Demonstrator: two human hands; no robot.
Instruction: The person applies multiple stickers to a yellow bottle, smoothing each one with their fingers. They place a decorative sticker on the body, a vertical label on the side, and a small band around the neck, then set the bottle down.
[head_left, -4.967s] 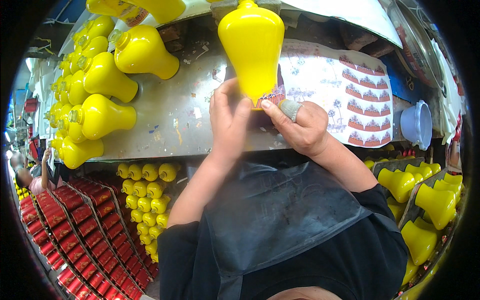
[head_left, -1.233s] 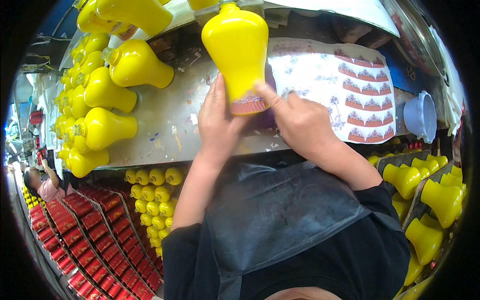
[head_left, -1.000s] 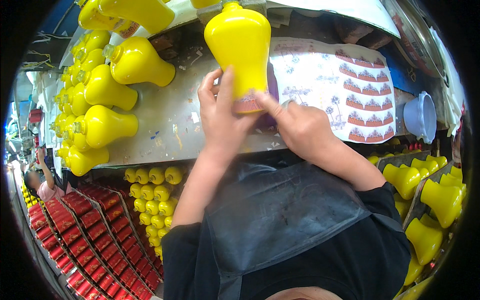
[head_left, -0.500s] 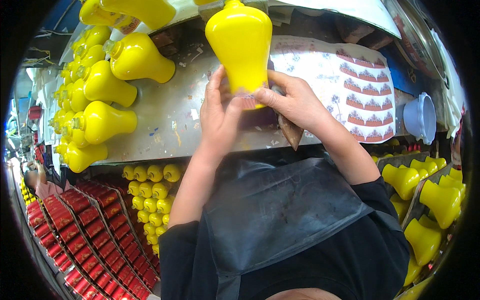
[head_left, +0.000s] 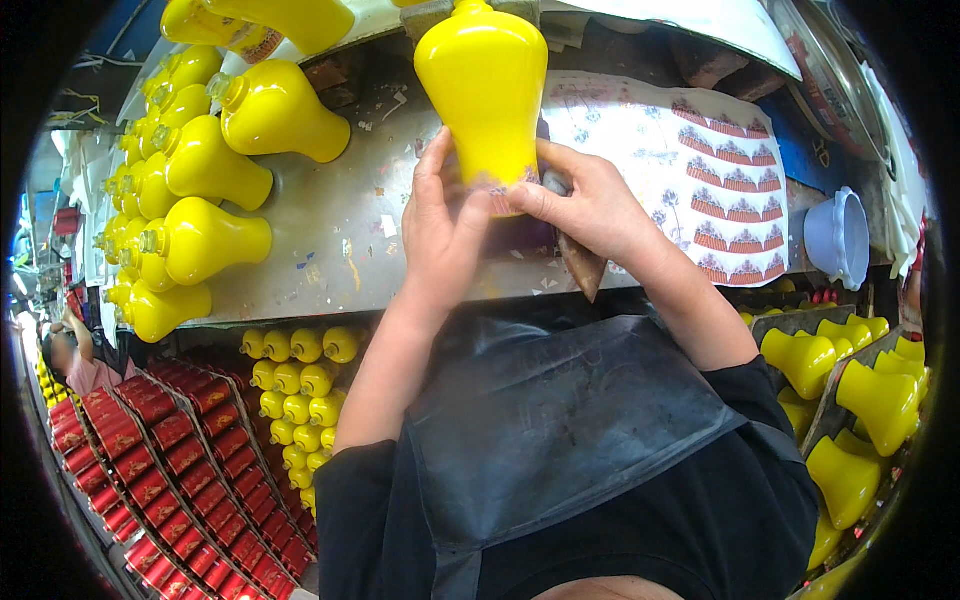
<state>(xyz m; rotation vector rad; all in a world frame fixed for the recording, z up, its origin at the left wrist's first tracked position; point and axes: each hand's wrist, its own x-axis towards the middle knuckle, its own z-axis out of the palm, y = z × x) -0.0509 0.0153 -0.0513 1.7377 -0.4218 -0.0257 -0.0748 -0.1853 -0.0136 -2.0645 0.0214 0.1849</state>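
A glossy yellow bottle, wide at the shoulder and narrower toward its foot, lies between my hands with its neck pointing away from me. Around the foot end runs a reddish-purple printed decal, partly covered by my thumbs. My left hand is on the left of the foot, thumb on the decal and fingers along the side. My right hand holds the right side, its thumb pressing on the decal edge. From under the right palm sticks a brown, pointed tool; its grip is hidden.
Several yellow bottles lie at the left of the metal worktable. To the right are a decal sheet and a pale blue tub. Racked yellow bottles and stacked red cylinders flank me; a person is far left.
The yellow bottle has shifted very slightly, and less bare yellow shows below the decal at its foot. Both hands keep nearly the same hold.
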